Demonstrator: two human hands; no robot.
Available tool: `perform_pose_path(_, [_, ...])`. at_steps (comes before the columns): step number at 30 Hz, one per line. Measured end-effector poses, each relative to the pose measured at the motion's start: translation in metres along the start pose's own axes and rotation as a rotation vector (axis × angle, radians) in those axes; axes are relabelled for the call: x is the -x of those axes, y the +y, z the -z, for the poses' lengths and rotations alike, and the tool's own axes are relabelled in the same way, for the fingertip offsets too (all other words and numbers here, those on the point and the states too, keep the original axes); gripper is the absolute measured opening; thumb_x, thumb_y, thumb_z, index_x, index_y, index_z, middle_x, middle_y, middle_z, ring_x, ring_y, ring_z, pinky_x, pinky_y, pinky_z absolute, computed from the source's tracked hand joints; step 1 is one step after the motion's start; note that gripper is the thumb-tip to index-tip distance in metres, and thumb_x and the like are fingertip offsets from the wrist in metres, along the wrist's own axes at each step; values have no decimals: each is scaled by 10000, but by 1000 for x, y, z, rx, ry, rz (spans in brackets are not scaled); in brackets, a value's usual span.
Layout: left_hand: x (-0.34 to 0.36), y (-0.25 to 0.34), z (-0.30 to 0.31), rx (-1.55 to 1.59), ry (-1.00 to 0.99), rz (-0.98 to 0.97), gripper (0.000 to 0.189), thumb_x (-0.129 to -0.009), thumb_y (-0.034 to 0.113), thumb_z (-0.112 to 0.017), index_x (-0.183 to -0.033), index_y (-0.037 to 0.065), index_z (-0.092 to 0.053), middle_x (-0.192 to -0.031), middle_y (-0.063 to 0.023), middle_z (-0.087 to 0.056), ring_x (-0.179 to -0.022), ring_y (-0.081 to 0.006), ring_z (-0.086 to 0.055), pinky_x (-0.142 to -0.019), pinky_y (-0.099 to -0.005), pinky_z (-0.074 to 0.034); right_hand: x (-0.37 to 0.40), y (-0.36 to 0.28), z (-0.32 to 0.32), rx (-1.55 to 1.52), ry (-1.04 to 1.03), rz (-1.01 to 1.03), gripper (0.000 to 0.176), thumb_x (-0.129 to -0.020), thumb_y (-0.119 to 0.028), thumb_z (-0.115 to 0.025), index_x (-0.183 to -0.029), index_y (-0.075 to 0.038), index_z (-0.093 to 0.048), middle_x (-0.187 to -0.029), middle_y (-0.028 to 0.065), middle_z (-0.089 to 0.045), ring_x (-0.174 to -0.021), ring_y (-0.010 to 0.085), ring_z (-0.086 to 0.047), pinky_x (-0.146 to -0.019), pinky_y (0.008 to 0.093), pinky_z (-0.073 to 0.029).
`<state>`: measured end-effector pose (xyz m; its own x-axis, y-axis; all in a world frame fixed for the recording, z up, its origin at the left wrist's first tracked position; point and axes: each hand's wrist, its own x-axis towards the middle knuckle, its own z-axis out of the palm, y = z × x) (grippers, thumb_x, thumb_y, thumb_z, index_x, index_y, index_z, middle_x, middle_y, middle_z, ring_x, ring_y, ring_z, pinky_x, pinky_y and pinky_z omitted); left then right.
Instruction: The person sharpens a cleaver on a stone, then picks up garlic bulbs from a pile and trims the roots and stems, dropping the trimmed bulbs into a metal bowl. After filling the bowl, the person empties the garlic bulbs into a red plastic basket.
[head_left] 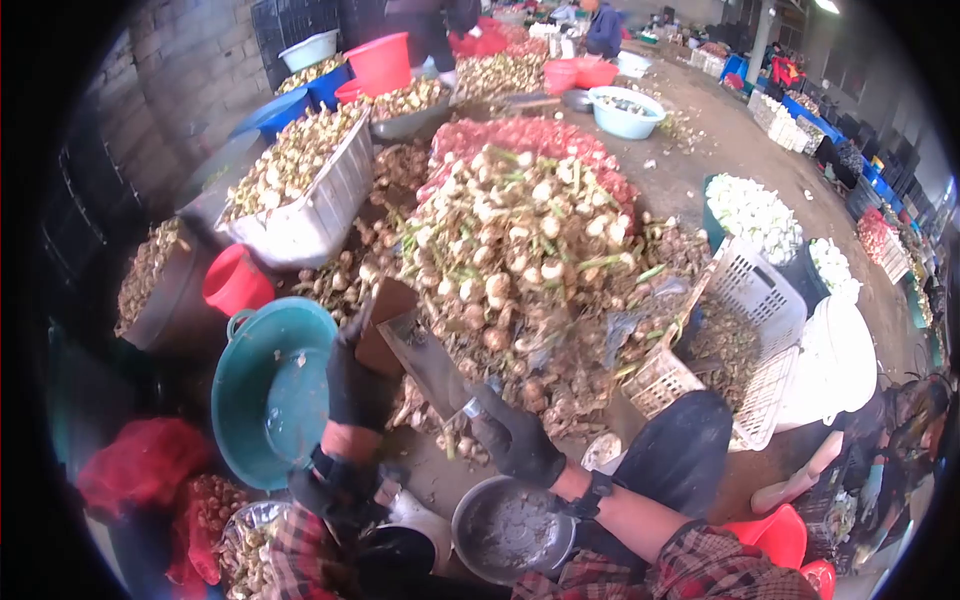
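Observation:
My right hand (517,442), in a dark glove, is closed around the handle of a knife with a broad, flat blade (428,366). The blade points up and to the left. My left hand (358,385), also gloved, grips a brown block (377,345) that looks like a sharpening stone. Blade and block lie against each other or very close. Behind them rises a large heap of whitish bulbs (510,225) with stems and dry skins, probably garlic. Beneath my right wrist sits a grey metal bowl (512,530) with residue inside.
A green basin (250,390) stands at my left, with a red bucket (238,280) behind it. On the right are a white plastic crate (765,300) and a tub of pale bulbs (752,220). A full white bin (300,225) stands back left. Other people work nearby.

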<state>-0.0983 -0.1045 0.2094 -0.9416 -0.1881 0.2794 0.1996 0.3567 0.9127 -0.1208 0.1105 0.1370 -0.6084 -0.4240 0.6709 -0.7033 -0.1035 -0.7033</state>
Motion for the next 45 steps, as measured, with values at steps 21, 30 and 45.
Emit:
perform_pose_path(21, [66, -28, -120, 1083, 287, 355, 439, -921, 278, -382, -1231, 1, -525, -1185, -145, -598, -1037, -299, -592, -930, -440, -465, 57, -7, 67, -101, -249, -612, 434, -956, -147, -483, -1383, -100, -424, -859, 29, -635, -738, 94, -533, -713, 263, -473])
perform_pose_path(30, [59, -19, -117, 1491, 370, 396, 422, -954, 292, -415, -1231, -6, -529, -1176, -138, -602, -1055, -282, -594, -914, -448, -486, 79, 5, 63, -28, -260, -582, 338, -971, -209, -484, -1260, -39, -522, -1019, 105, -642, -878, 133, -601, -773, 280, -475])
perform_pose_path(45, [66, -32, -139, 1375, 332, 450, 410, -896, 314, -396, -1134, 33, -574, -1085, -118, -633, -987, -281, -606, -880, -439, -483, 60, -11, 80, -86, -163, -525, 480, -953, -157, -478, -1414, -93, -359, -1060, 147, -568, -898, 146, -540, -795, 304, -438])
